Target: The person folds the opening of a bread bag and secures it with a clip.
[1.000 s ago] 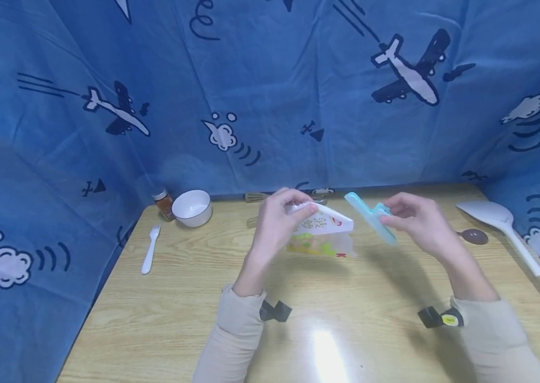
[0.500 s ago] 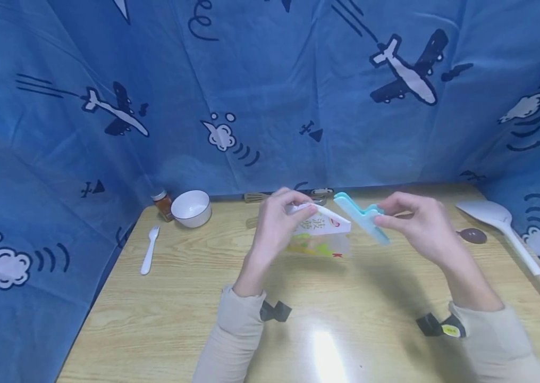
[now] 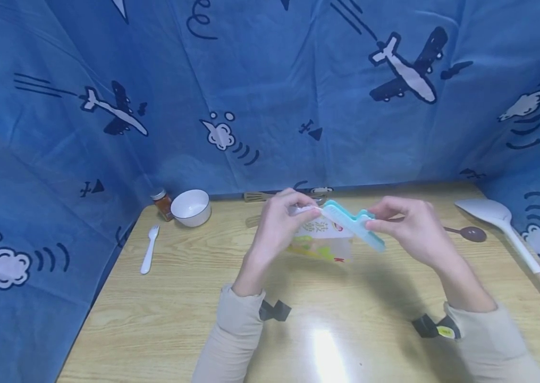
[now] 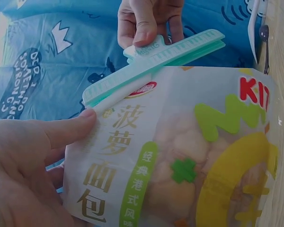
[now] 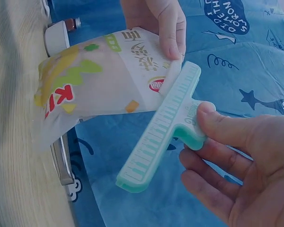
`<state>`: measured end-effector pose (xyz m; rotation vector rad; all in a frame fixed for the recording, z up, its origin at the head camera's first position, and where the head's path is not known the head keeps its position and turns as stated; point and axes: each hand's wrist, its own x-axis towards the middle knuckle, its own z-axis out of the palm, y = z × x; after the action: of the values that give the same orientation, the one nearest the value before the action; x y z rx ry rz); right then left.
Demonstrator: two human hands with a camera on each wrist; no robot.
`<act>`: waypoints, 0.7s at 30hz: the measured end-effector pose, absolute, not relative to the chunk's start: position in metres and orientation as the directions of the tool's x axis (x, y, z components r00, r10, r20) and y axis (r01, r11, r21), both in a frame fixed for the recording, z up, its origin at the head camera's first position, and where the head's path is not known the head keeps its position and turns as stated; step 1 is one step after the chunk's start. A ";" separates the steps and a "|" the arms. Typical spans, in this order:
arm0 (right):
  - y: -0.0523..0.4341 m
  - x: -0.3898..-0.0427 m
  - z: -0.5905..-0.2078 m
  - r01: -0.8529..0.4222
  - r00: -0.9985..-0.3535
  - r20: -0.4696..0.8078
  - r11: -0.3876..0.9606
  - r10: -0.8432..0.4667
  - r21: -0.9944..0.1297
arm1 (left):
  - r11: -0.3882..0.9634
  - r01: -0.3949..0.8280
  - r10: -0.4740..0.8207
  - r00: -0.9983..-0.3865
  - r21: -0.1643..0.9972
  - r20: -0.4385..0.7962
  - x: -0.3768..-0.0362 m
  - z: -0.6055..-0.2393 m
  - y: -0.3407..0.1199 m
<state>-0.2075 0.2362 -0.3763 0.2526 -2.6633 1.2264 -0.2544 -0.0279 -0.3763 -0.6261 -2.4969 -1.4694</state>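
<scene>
A snack bag [image 3: 320, 240] [image 4: 180, 161] [image 5: 99, 75], white with green and yellow print, stands on the wooden table [image 3: 179, 308] at its middle. My left hand [image 3: 279, 223] [image 4: 38, 156] [image 5: 156, 23] pinches the bag's folded top corner. My right hand [image 3: 406, 226] [image 5: 241, 165] [image 4: 146, 19] pinches the handle of a teal bag clip [image 3: 353, 224] [image 4: 154, 61] [image 5: 163, 127]. The clip's long jaws lie along the bag's folded top edge, touching it; whether they bite the fold I cannot tell.
A white bowl [image 3: 191, 207] and a spice jar [image 3: 163, 204] stand at the back left, a white fork [image 3: 149, 249] near the left edge. A brown spoon [image 3: 471, 233] and a large white spatula [image 3: 514, 234] lie right. Blue printed cloth [image 3: 270, 90] walls the table.
My right hand has carried the clip leftward from beside the bag onto its folded top edge. The left hand has kept its hold on the bag.
</scene>
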 end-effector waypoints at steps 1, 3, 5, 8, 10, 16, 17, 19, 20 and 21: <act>0.236 -0.208 -0.376 -0.239 -0.965 0.252 0.646 -0.074 -0.725 | 0.428 0.438 0.275 -0.896 0.791 0.348 -0.254 -0.376 -0.028; 0.236 -0.208 -0.376 -0.238 -0.965 0.249 0.652 -0.078 -0.720 | 0.435 0.435 0.294 -0.896 0.789 0.332 -0.255 -0.376 -0.028; 0.235 -0.208 -0.377 -0.239 -0.965 0.248 0.656 -0.081 -0.716 | 0.441 0.434 0.312 -0.895 0.786 0.319 -0.256 -0.377 -0.027; 0.234 -0.208 -0.377 -0.234 -0.967 0.241 0.656 -0.082 -0.717 | 0.445 0.438 0.327 -0.891 0.781 0.314 -0.256 -0.378 -0.026; 0.234 -0.208 -0.378 -0.236 -0.967 0.240 0.657 -0.086 -0.716 | 0.448 0.441 0.331 -0.890 0.778 0.315 -0.256 -0.379 -0.026; 0.233 -0.209 -0.379 -0.248 -0.963 0.251 0.665 -0.093 -0.704 | 0.458 0.439 0.327 -0.892 0.773 0.313 -0.255 -0.379 -0.024; 0.233 -0.209 -0.379 -0.249 -0.963 0.251 0.666 -0.094 -0.704 | 0.455 0.437 0.324 -0.893 0.776 0.313 -0.255 -0.379 -0.024; 0.233 -0.209 -0.379 -0.247 -0.964 0.249 0.668 -0.094 -0.702 | 0.441 0.432 0.314 -0.896 0.787 0.316 -0.255 -0.380 -0.024; 0.234 -0.209 -0.380 -0.244 -0.965 0.246 0.670 -0.094 -0.701 | 0.432 0.429 0.309 -0.897 0.793 0.316 -0.255 -0.380 -0.023; 0.234 -0.209 -0.380 -0.241 -0.966 0.243 0.672 -0.094 -0.700 | 0.420 0.425 0.305 -0.898 0.802 0.317 -0.255 -0.380 -0.023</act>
<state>-0.2092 0.2337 -0.3798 0.2728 -2.6993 1.1694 -0.2555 -0.0228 -0.3797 -0.6578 -2.5423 -1.4909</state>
